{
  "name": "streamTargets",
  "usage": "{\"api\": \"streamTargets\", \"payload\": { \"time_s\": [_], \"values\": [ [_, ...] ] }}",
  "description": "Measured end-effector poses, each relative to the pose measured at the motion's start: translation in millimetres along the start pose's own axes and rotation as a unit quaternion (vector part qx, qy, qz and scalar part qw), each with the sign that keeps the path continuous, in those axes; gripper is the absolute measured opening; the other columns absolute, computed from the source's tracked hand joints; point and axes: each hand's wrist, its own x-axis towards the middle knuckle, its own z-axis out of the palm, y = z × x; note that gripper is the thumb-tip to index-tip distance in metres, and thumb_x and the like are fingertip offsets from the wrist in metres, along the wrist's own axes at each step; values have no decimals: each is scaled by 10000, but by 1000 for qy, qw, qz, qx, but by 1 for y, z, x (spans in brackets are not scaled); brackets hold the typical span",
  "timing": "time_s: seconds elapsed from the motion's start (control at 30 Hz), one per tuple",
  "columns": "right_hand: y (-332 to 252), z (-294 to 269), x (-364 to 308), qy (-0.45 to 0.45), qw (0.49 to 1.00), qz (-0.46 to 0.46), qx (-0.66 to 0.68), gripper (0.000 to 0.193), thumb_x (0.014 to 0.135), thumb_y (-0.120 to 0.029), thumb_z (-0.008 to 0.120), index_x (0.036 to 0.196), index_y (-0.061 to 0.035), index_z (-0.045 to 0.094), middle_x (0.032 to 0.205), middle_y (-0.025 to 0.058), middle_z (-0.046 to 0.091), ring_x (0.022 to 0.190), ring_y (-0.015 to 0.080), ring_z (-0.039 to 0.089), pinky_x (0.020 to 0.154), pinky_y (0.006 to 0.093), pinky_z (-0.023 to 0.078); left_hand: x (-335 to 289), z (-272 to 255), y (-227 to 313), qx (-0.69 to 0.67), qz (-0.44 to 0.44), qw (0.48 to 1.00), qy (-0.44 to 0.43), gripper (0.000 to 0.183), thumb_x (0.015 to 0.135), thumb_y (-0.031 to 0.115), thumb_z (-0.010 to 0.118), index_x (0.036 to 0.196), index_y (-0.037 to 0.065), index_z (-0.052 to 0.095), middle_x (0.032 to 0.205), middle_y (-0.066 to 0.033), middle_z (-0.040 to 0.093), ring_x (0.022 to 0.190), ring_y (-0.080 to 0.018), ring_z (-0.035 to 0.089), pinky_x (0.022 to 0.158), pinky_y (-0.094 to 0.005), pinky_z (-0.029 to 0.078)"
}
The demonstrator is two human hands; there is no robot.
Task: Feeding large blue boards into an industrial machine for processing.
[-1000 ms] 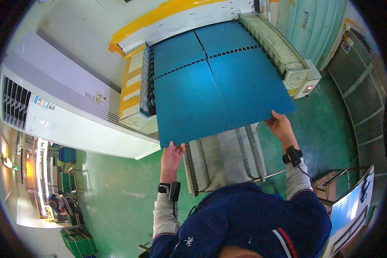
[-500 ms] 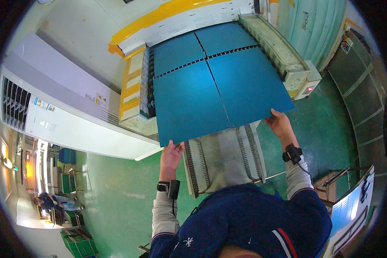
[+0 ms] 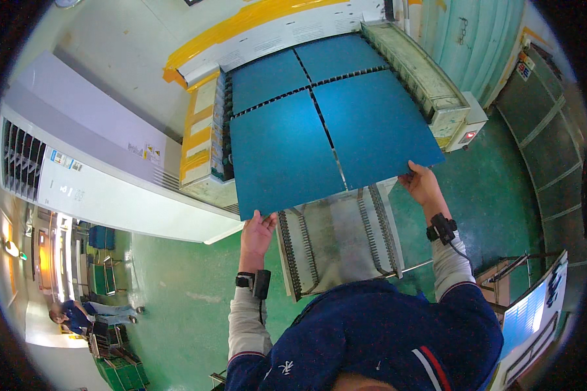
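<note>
The left hand (image 3: 256, 232) pinches the near edge of the left flat blue rectangular panel (image 3: 284, 153); the right hand (image 3: 422, 184) pinches that of the right flat blue rectangular panel (image 3: 379, 127). Finger parts beneath are hidden. Both panels lie partly on the black-rollered conveyor (image 3: 227, 140), near ends overhanging the grey metal rack (image 3: 336, 244). Two far blue panels (image 3: 267, 81) appear fully loaded; the near pair appears partly loaded, release not yet made.

Soft sheen lay on the blue sheets (image 3: 280, 153); a bright strip (image 3: 62, 238) to their lower left looked washed out; a panel (image 3: 524, 320) to their lower right glared. Fisheye bowed edges; corners were black.
</note>
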Motion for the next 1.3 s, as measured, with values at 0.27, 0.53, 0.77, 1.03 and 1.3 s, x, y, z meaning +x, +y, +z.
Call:
{"api": "streamTargets", "payload": {
  "time_s": [0.27, 0.53, 0.77, 1.03, 1.3],
  "values": [
    [-1, -3, 12, -25, 999, 21, 20, 260, 881, -144, 634, 1114, -88, 533, 977, 76, 619, 805, 233, 608, 754, 381, 540, 6, 8, 5, 24, 3, 1000, -9, 153, 950, 216, 581, 1046, 96, 586, 1024, -83, 651, 931, -252, 631, 838, -385, 517],
    [0, 0, 20, -13, 999, 16, 38, 159, 878, -149, 637, 1000, -72, 569, 922, 82, 628, 789, 243, 618, 747, 396, 542, 14, 10, 7, 13, 0, 1000, -8, 147, 944, 202, 589, 1018, 74, 594, 966, -91, 658, 931, -269, 629, 857, -396, 512],
    [-3, 5, 23, -21, 999, 7, 28, 141, 882, -151, 628, 955, -40, 579, 879, 96, 642, 755, 254, 625, 732, 410, 556, 23, 0, 8, 3, -7, 1000, -18, 190, 975, 160, 526, 1135, 57, 535, 1075, -102, 633, 929, -246, 631, 843, -400, 513],
    [-5, 7, 23, -2, 1000, 13, 24, 149, 887, -149, 616, 988, -46, 575, 904, 95, 640, 769, 252, 620, 753, 407, 550, 25, 7, 10, 16, -10, 1000, -25, 147, 949, 203, 583, 1019, 73, 588, 967, -79, 650, 939, -252, 626, 856, -391, 511],
    [-3, 8, 29, -14, 1000, 3, 23, 143, 888, -156, 617, 981, -55, 576, 900, 85, 639, 747, 247, 621, 728, 401, 542, 32, 4, 12, 20, -7, 1000, -16, 145, 955, 201, 574, 1016, 70, 573, 991, -86, 649, 939, -269, 629, 864, -397, 514]
  ]
}}
